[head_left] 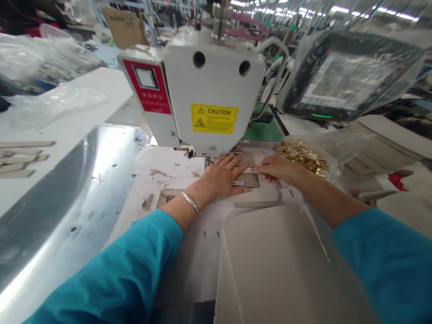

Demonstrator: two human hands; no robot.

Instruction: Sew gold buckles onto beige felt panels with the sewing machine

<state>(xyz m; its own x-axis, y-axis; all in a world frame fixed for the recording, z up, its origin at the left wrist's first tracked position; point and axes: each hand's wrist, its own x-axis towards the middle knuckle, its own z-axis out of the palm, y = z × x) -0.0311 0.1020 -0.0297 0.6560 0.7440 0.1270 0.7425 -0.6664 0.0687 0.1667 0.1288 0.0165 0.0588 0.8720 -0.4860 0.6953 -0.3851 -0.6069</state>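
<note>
My left hand point(221, 177) lies flat with its fingers spread on a pale beige panel point(265, 195), just below the sewing machine head point(216, 85). A silver bangle point(191, 202) circles that wrist. My right hand point(278, 168) is closed in a pinch at the panel's right side, on the end of a thin light strip point(250, 170). The strip's other end reaches my left fingers. Between the hands, a small pale tab point(239, 183) rests on a grey-beige patch point(252, 180). My left hand covers part of the panel.
Gold-coloured metal pieces point(300, 155) fill a plastic bag at the right. Behind them stands a plastic-wrapped control screen point(340, 83). A large beige panel point(283, 265) lies in front. Several beige strips point(20, 157) rest at the left, beside a shiny metal plate point(67, 193).
</note>
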